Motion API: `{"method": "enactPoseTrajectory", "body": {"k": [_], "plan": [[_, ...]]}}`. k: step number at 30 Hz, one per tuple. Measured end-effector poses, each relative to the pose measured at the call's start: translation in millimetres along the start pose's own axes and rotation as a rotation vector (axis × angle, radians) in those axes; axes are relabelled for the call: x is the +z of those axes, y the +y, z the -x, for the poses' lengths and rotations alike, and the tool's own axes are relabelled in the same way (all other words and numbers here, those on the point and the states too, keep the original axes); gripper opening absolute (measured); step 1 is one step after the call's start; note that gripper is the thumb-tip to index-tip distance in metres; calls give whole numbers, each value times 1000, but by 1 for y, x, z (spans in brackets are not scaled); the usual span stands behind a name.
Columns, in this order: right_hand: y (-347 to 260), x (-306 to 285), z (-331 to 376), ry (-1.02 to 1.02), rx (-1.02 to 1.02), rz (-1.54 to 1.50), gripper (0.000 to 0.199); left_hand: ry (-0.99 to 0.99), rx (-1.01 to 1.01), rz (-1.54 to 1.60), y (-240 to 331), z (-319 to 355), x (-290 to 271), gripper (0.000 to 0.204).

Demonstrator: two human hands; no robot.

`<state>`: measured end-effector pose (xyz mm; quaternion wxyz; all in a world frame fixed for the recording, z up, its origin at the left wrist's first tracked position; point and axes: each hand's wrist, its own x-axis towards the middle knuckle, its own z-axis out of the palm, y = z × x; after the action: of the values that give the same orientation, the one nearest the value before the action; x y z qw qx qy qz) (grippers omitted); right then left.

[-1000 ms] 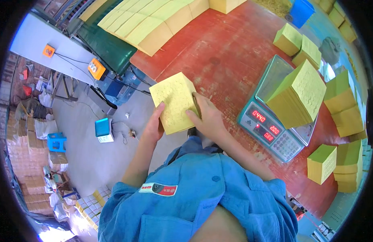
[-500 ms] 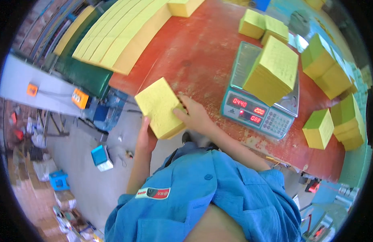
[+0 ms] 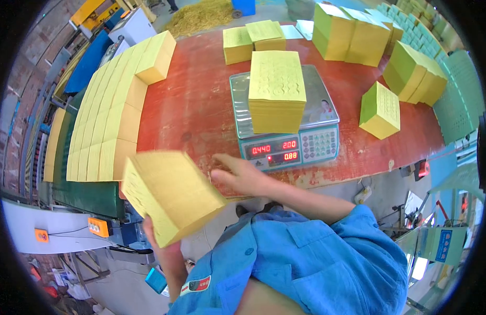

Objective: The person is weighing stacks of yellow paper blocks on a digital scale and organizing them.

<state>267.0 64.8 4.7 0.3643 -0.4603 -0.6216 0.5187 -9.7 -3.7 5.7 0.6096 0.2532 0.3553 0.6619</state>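
Note:
A thick block of stacked yellow paper [image 3: 175, 191] is tilted in front of me at the table's near left edge. My left hand [image 3: 161, 244] is closed on it from below; the block hides most of the fingers. Just right of the block, my right hand [image 3: 240, 176] is apart from it, empty, with its fingers parted. Beyond that hand stands a digital scale [image 3: 320, 146] with lit red figures. On its metal pan rests another stack of yellow paper [image 3: 277, 92], embossed on top.
Yellow blocks in rows [image 3: 104, 118] fill the left side of the red table [image 3: 196, 89]. Further stacks stand behind the scale [image 3: 264, 37] and at the back right [image 3: 353, 37]. A single stack [image 3: 379, 110] sits right of the scale. Orange socket boxes [image 3: 98, 227] are at lower left.
My right hand has come off the paper block. The block has tipped over in my left hand, showing another side. The view has swung, bringing more of the table's far side into sight.

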Motion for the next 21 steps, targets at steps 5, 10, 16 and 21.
{"method": "enactPoseTrajectory", "body": {"k": [5, 10, 16, 21], "plan": [[-75, -96, 7, 58, -27, -395, 64, -237, 10, -110, 33, -77, 146, 35], [-94, -192, -3, 391, -94, -456, 51, -567, -281, 44, 12, -151, 281, 36], [-77, -227, 11, 495, 1, -869, 56, -718, -336, 100, -14, -161, 339, 40], [-70, -252, 1, 282, -159, -810, 52, -766, -379, 71, -21, -179, 350, 39]]}}
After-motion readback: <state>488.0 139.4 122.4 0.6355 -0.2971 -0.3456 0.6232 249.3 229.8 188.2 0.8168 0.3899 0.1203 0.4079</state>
